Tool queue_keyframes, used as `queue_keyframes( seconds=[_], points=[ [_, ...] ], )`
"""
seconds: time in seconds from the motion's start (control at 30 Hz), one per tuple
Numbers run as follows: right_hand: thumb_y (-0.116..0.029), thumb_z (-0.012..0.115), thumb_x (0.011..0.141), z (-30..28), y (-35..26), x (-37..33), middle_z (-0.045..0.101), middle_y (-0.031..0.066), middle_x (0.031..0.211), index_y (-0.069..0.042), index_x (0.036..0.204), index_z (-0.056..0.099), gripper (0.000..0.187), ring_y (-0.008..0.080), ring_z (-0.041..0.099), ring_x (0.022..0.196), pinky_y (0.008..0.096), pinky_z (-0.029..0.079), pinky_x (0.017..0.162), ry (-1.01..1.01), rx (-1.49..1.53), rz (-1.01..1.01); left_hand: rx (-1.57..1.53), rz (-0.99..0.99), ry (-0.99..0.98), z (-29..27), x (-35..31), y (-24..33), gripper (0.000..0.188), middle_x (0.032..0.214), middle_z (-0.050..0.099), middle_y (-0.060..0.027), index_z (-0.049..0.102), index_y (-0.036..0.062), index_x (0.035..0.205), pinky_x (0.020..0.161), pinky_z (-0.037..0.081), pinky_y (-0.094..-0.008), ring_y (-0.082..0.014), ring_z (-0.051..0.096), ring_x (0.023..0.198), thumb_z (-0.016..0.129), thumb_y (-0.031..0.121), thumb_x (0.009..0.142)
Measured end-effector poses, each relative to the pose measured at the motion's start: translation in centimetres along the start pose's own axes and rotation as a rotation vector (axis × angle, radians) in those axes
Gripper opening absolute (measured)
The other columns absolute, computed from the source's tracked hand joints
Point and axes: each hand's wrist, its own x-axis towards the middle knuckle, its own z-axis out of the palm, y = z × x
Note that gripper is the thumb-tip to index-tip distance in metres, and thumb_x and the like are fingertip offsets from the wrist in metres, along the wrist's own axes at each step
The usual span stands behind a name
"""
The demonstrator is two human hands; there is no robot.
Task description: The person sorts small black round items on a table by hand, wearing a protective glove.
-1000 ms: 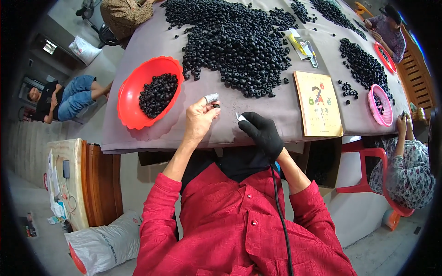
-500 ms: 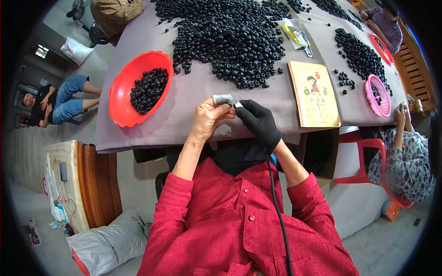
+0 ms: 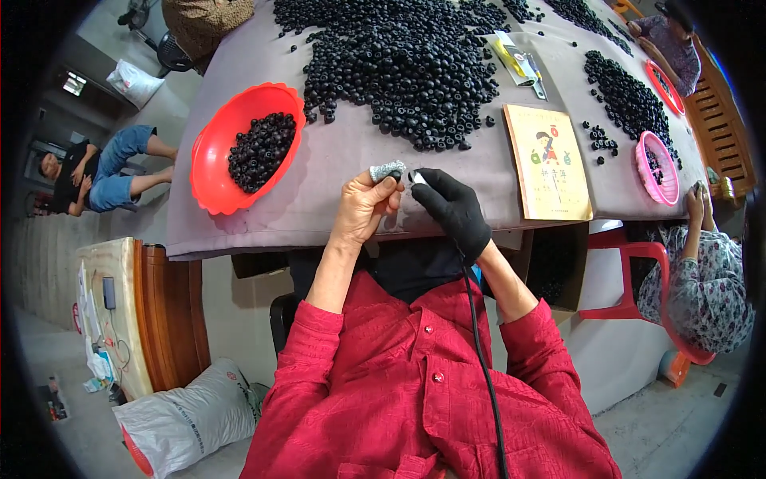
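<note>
My left hand [image 3: 363, 206], bare except for a grey cover on the index finger, is raised over the table's near edge. Its thumb and index finger pinch a small dark piece [image 3: 395, 175], probably one of the black bead-like pieces. My right hand [image 3: 455, 209] wears a black glove, its fingers closed just beside the left fingertips. Something small and white [image 3: 418, 179] shows at the gloved fingertips; its kind is unclear. Beyond both hands spreads a large heap of black bead-like pieces [image 3: 399, 76]. A red scalloped bowl [image 3: 209, 172] at the left holds more of them.
A yellow booklet [image 3: 550, 188] lies right of my hands, with a packaged tool [image 3: 519, 64] beyond it. Farther right are a pink basket [image 3: 645, 172] and another bead heap [image 3: 630, 100]. A black cord [image 3: 479, 351] hangs from my gloved wrist. Other people sit left and right.
My hands have drawn slightly apart, opening a small gap between the fingertips. A dark piece now shows more plainly at my left fingers. The whole view has shifted a little.
</note>
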Motion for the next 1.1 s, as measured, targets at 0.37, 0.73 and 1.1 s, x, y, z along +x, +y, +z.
queue_keyframes(
  seconds=[0.37,0.73,1.1],
  points=[
    [-0.023,0.056,0.085,0.1,1.1,0.1,0.064,0.0127,0.092,-0.002,0.107,0.057,0.03,0.0187,0.062,0.084,0.03,0.047,0.074,-0.065,-0.22,-0.099,-0.041,0.017,-0.09,-0.1,-0.1,-0.1,0.017,0.076,0.061,-0.0063,0.061,0.0005,0.098,0.05,0.041,-0.0182,-0.0084,0.052,0.057,0.061,0.007,0.083],
    [-0.024,0.056,0.086,0.1,1.2,0.1,0.063,0.0163,0.095,-0.002,0.11,0.057,0.033,0.0241,0.063,0.087,0.032,0.048,0.074,-0.066,-0.262,-0.159,0.029,0.022,-0.098,0.1,-0.2,0.0,0.015,0.07,0.058,-0.0027,0.061,0.0005,0.098,0.05,0.04,-0.0187,-0.0072,0.05,0.055,0.058,0.007,0.085],
    [-0.025,0.056,0.085,0.1,1.3,0.1,0.063,0.0168,0.093,-0.004,0.109,0.058,0.032,0.0274,0.063,0.086,0.0329,0.048,0.073,-0.059,-0.267,-0.159,0.046,0.024,-0.094,0.2,-0.2,0.0,0.014,0.069,0.057,-0.0019,0.061,0.0004,0.097,0.05,0.04,-0.0192,-0.0068,0.048,0.054,0.057,0.007,0.085]
  ],
)
